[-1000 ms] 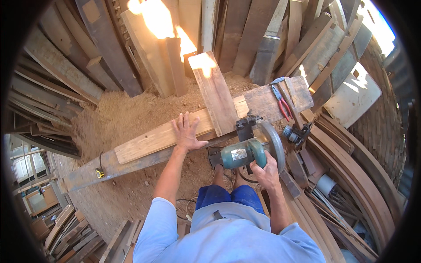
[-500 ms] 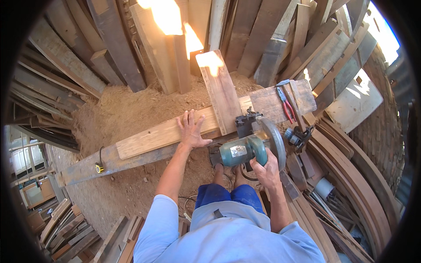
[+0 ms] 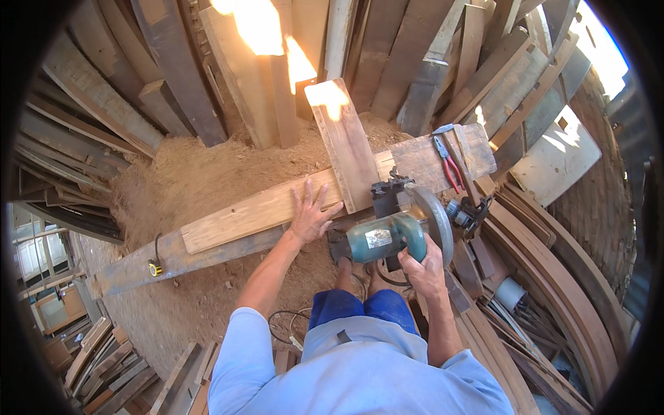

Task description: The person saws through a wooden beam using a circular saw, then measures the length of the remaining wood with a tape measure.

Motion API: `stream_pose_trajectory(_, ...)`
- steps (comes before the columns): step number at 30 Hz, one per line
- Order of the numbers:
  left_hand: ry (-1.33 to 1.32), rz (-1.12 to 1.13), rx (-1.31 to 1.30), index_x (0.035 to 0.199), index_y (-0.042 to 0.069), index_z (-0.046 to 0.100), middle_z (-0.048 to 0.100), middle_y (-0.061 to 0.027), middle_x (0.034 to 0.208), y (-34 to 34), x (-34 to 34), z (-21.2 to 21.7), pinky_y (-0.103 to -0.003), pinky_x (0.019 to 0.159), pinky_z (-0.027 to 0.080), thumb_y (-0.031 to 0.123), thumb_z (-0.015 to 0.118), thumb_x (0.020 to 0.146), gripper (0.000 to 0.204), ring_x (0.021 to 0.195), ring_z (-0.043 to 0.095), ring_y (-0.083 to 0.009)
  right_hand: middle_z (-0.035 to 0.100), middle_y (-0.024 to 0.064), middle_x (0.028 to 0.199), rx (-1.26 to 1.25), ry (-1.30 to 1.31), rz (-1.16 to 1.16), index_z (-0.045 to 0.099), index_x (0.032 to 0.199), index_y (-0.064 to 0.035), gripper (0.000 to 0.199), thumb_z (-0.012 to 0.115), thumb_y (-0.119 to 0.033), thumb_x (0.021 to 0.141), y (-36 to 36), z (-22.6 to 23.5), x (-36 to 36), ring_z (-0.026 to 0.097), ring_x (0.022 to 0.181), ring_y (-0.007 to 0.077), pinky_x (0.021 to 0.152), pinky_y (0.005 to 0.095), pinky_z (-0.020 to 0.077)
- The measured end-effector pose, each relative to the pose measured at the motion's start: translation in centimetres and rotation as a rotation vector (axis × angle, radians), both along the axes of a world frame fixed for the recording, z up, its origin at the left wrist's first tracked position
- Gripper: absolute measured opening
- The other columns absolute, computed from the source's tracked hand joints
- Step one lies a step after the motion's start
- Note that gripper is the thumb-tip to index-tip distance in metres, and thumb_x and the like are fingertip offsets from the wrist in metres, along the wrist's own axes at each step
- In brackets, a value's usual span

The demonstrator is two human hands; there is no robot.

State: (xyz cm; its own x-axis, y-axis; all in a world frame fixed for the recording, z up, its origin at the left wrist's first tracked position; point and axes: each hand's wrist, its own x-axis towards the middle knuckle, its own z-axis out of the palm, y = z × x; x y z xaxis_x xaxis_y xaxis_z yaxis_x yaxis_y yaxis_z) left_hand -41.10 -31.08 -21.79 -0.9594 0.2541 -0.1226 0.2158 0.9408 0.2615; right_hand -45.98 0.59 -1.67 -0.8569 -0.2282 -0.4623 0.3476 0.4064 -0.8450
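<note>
My left hand (image 3: 312,213) lies with fingers spread on a pale wooden plank (image 3: 242,216), near a shorter board (image 3: 346,152) set crosswise at its right end. In my right hand (image 3: 424,266) is the rear handle of a green circular saw (image 3: 382,237) with a grey blade guard. The saw is just right of the crosswise board's near end; whether its blade touches wood is hidden. Under the plank runs a long, worn bench beam (image 3: 124,274). A pair of pliers (image 3: 449,164) with red handles rests on the weathered board at the beam's right end.
A yellow tape measure (image 3: 155,268) sits on the beam's left part. Tall planks (image 3: 387,62) lean along the far side above sawdust (image 3: 180,176). Curved stacked boards (image 3: 560,277) fill the right, beside a pale bucket (image 3: 510,296). A cable (image 3: 280,319) loops near my feet.
My left hand has slid right along the plank, closer to the crosswise board. My right hand still holds the saw in nearly the same place.
</note>
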Motion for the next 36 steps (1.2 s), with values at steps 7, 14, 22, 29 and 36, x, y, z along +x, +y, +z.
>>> stream_pose_trajectory(7,-0.097,-0.022,-0.004,0.152,0.037,0.053,0.026,-0.0236,0.169,0.5,-0.7,0.7,-0.087,0.113,0.010,0.025,0.086,0.079,0.081,0.155,0.010,-0.0594,0.064,0.0085,0.084,0.020,-0.041,-0.085,0.063,0.105,0.0026,0.028,0.071,-0.011,0.083,3.4,-0.4,0.6,0.061,0.078,0.0188,0.074,0.0359,0.0511)
stream_pose_trajectory(14,-0.110,-0.016,-0.009,0.152,0.038,0.053,0.027,-0.0235,0.169,0.5,-0.9,1.2,-0.087,0.112,0.011,0.027,0.086,0.079,0.081,0.155,0.010,-0.0596,0.062,0.0047,0.085,0.000,-0.087,-0.150,0.063,0.107,0.0018,0.029,0.071,-0.013,0.083,4.3,-0.5,0.5,0.059,0.078,0.0144,0.073,0.0333,0.0502)
stream_pose_trajectory(22,-0.085,0.005,0.004,0.149,0.038,0.057,0.030,-0.0214,0.168,0.6,-0.8,1.3,-0.086,0.115,0.011,0.029,0.085,0.079,0.076,0.155,0.012,-0.0579,0.063,0.0053,0.086,-0.020,-0.093,-0.126,0.063,0.110,0.0020,0.031,0.071,-0.013,0.083,3.4,-0.4,0.0,0.059,0.079,0.0151,0.074,0.0333,0.0504)
stream_pose_trajectory(29,-0.080,0.000,-0.020,0.150,0.039,0.055,0.027,-0.0225,0.169,0.8,-0.7,1.1,-0.087,0.113,0.012,0.029,0.086,0.079,0.078,0.155,0.011,-0.0585,0.063,0.0084,0.086,-0.013,-0.065,-0.080,0.063,0.109,0.0030,0.032,0.071,-0.015,0.083,2.7,-0.7,0.0,0.060,0.080,0.0179,0.076,0.0354,0.0506)
stream_pose_trajectory(36,-0.074,-0.003,-0.011,0.151,0.039,0.054,0.026,-0.0228,0.169,0.7,-0.6,0.8,-0.087,0.112,0.012,0.029,0.086,0.079,0.079,0.155,0.011,-0.0586,0.064,0.0097,0.087,0.038,-0.045,-0.031,0.064,0.110,0.0030,0.033,0.071,-0.016,0.084,1.5,-0.2,-0.1,0.061,0.081,0.0204,0.077,0.0372,0.0512)
